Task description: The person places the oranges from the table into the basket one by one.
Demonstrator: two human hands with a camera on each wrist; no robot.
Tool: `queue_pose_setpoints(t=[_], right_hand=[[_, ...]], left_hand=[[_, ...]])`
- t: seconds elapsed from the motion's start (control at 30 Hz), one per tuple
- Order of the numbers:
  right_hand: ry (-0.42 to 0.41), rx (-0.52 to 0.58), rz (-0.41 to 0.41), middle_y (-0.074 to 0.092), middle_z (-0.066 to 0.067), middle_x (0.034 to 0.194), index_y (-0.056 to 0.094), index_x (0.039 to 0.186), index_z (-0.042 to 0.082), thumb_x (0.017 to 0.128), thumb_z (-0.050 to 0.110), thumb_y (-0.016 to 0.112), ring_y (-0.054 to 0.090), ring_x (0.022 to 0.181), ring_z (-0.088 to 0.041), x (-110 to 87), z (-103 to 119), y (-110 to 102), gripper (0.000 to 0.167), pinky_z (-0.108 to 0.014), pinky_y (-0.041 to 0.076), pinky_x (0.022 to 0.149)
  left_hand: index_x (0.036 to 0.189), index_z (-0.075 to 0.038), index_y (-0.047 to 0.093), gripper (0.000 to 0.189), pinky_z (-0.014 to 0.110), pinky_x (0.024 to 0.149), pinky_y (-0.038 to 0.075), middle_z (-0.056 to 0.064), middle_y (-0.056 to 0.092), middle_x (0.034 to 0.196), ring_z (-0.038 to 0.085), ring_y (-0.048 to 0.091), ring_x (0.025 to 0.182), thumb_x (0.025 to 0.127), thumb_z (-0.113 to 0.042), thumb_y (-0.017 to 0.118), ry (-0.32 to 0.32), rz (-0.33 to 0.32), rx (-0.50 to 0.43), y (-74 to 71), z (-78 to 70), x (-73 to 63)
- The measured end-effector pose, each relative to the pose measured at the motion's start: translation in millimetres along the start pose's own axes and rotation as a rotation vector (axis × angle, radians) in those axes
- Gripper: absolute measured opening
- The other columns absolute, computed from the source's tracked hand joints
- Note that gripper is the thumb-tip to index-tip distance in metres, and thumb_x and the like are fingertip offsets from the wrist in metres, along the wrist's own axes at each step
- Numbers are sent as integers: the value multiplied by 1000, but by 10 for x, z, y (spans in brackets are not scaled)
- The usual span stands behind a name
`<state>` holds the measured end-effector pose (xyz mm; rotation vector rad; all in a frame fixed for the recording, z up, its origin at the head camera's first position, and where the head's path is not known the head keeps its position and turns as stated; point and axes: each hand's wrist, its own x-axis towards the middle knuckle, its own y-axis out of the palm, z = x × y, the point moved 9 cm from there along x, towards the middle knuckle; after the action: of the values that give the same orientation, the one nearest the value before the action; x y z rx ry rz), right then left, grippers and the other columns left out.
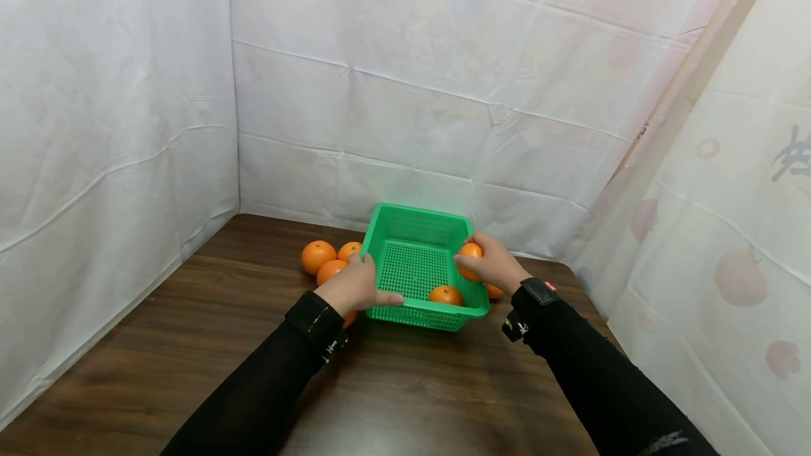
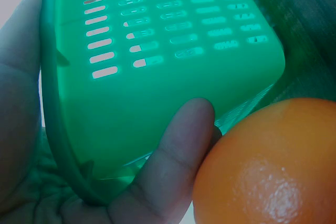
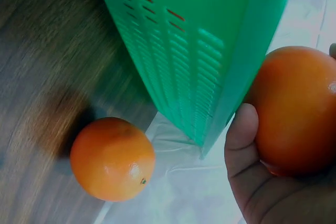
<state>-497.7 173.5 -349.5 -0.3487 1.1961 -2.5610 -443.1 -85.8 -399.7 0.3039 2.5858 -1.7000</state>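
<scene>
A green plastic basket with perforated walls stands on the table, and one orange lies inside at its near right corner. My left hand grips the basket's left rim near the front; in the left wrist view a finger presses the outer wall, close beside an orange. Over the basket's right rim, my right hand holds another orange between thumb and fingers. Below that hand, a loose orange sits on the table outside the basket wall.
Several oranges cluster on the brown wooden table left of the basket, partly hidden by the left hand. A white cloth hangs behind the table, with further cloth at both sides.
</scene>
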Motion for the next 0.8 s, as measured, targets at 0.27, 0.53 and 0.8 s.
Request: queue_pose_setpoints(t=[0.27,0.53,0.8], right_hand=[[40,-25,40,47,-23,135,53,144,16,101,27,67,56,105,-35,32,34,5,47,-42,54,78],[40,-20,81,36,-22,140,47,145,11,103,20,61,52,112,-37,0,66,66,45,-45,53,85],[-28,-99,118,37,-21,148,51,150,18,104,20,65,54,115,-34,6,111,113,48,-45,53,91]], left_hand=[[169,3,13,129,48,99,59,33,12,174,39,66,122,87,-78,70,-3,1,0,1,5,7],[170,1,11,129,39,83,60,33,10,174,29,70,98,87,-76,72,-1,17,-36,23,15,11],[170,1,11,128,44,94,60,33,10,174,37,69,117,87,-75,72,11,8,-47,11,-6,-2]])
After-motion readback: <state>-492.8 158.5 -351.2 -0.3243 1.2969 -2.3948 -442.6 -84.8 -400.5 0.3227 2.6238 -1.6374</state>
